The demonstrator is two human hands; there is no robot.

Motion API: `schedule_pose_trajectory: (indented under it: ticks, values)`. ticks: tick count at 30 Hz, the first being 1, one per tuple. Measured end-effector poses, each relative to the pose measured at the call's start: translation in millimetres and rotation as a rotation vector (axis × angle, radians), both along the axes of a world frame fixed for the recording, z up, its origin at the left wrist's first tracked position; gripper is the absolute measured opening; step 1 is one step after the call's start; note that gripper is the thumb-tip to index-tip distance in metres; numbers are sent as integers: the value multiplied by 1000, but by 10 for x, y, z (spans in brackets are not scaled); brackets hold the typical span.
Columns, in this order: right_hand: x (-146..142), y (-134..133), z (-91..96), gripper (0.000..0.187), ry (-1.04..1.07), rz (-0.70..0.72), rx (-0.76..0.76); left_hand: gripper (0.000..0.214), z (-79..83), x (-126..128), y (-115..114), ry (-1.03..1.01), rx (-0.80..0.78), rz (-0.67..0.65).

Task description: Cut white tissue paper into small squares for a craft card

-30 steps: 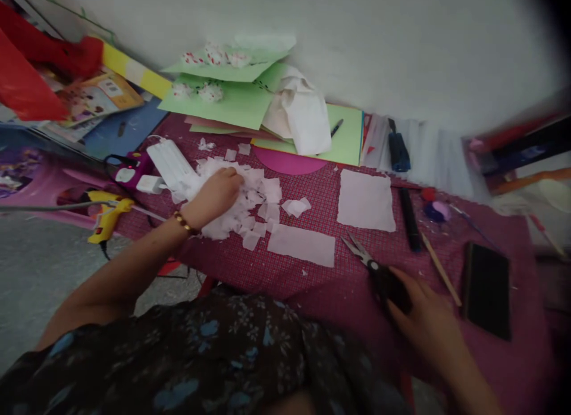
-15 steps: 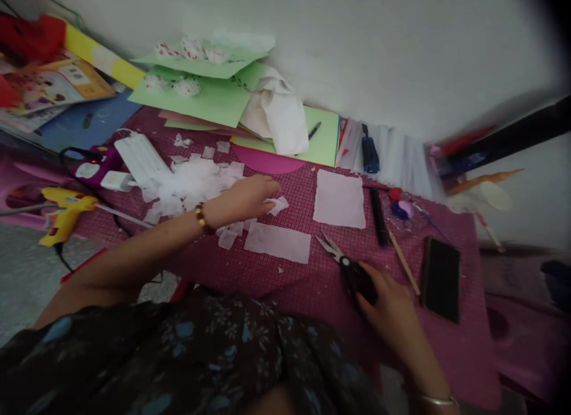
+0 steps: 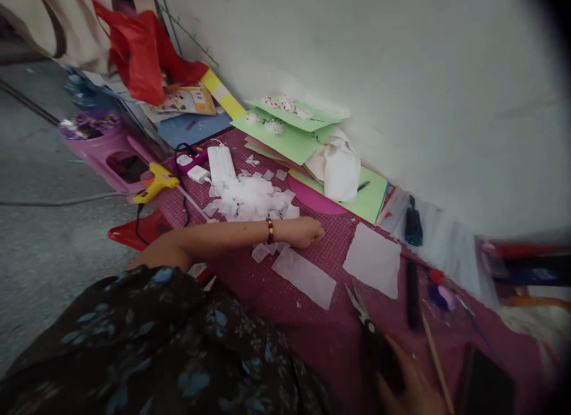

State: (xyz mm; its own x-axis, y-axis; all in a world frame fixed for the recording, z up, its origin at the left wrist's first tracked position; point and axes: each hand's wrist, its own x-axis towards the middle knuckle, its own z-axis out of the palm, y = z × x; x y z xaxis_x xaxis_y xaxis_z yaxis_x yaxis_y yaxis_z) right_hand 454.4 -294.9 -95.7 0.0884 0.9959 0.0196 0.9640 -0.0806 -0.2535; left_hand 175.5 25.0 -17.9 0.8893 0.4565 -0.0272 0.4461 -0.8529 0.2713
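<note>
My left hand point(image 3: 306, 232), with a beaded bracelet on its wrist, is closed with the fingers curled over the table. Whatever it may hold is hidden. Just in front of it lies a strip of thin white paper point(image 3: 304, 278), with small cut pieces point(image 3: 263, 251) beside the wrist. Behind the forearm spreads a pile of white paper pieces point(image 3: 250, 195). At the lower right my right hand point(image 3: 413, 379) grips black-handled scissors point(image 3: 368, 326). The scissor blades are slightly apart and point toward a larger white paper sheet point(image 3: 372, 260).
Green cards with paper flowers point(image 3: 285, 132) and a white cloth point(image 3: 341, 171) lie against the wall. At left sit a yellow glue gun point(image 3: 156, 183) and a pink stool point(image 3: 102, 156). A black marker point(image 3: 413, 290), a wooden stick point(image 3: 437, 361) and a phone point(image 3: 486, 382) lie at right.
The view has swung left, so the table appears shifted right and down. My left hand has curled shut, and the small paper piece by its thumb no longer shows. The right hand keeps the scissors.
</note>
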Motion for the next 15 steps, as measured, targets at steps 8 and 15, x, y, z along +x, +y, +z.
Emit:
schedule_pose_trajectory:
  ticks: [8, 15]
  values:
    - [-600, 221, 483, 49, -109, -214, -26, 22, 260, -981, 653, -162, 61, 232]
    - [-626, 234, 605, 45, -31, -275, -56, 21, 399, -1187, 258, -247, 283, 394]
